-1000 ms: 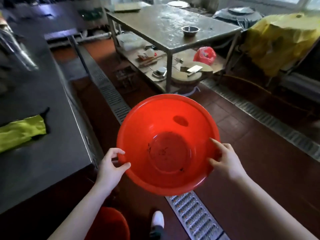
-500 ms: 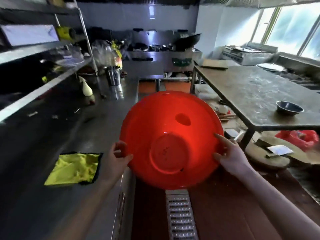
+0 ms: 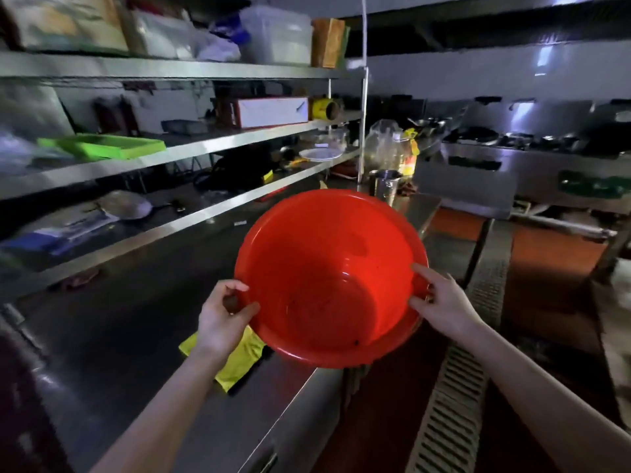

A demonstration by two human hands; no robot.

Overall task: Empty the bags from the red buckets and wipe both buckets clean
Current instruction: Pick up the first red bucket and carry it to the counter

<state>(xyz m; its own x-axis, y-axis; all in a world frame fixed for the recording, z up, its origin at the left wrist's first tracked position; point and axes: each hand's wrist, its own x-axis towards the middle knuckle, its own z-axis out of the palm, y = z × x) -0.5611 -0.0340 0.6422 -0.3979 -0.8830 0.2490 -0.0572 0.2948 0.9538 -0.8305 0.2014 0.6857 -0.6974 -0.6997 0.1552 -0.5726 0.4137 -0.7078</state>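
Glossy smooth plastic red bucket (image 3: 327, 268), shiny stainless-steel counter (image 3: 136, 329), soft yellow cloth (image 3: 239, 363), ribbed metal drain grate (image 3: 450, 404).

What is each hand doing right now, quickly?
Left hand: grips the red bucket by its rim.
Right hand: grips the opposite rim of the same bucket.

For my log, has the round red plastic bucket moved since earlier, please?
Yes. The red plastic bucket moved left, from over the floor to over the yellow cloth on the steel counter.
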